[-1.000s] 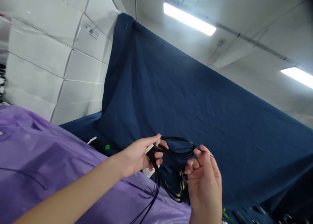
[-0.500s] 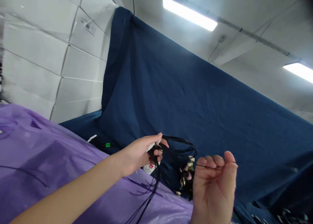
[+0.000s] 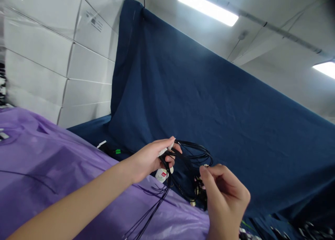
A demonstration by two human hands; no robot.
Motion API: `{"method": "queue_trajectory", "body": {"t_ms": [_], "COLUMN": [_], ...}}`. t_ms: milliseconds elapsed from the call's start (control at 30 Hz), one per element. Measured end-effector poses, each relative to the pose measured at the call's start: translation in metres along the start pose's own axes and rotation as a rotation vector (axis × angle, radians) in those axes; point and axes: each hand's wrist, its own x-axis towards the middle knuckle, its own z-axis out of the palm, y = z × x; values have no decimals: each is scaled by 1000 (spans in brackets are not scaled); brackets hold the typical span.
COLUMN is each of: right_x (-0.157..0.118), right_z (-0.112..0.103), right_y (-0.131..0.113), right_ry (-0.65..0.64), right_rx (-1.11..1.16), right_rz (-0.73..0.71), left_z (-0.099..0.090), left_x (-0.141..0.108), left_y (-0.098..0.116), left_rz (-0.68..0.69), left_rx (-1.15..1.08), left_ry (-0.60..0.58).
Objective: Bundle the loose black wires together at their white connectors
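Note:
My left hand point(image 3: 154, 158) is closed round a looped bundle of thin black cables point(image 3: 200, 152) with white tags or connectors point(image 3: 162, 151) between the fingers. Loops reach out to the right of it, and loose cable ends hang down over the purple cloth. To the right, my right hand point(image 3: 225, 191) has its thumb and forefinger pinched together beside the cable loops. Whatever lies between those fingertips is too small to make out. Behind the hanging cables stands a white container with a red label point(image 3: 161, 174).
Purple sheeting point(image 3: 91, 170) covers the lower left. White boxes point(image 3: 39, 58) are stacked at the left, beside a dark blue cloth point(image 3: 196, 86). Small flowers point(image 3: 193, 203) show partly behind my right hand. Dark items point(image 3: 314, 231) lie at the lower right.
My right hand has turned over and moved left, closer to the cable loops, with its fingertips now pinched. My left hand still holds the bundle, slightly higher in view.

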Motion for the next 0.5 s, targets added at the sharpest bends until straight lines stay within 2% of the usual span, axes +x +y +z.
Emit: {"method": "queue_trajectory", "body": {"t_ms": [500], "right_x": [2], "right_z": [2], "right_y": [-1], "right_ry": [-56], "right_rx": [-123], "right_rz": [-50], "left_z": [3], "left_x": [-2], "left_y": [0], "left_rz": [17], "left_rx": [25], "left_ry": [-12]}}
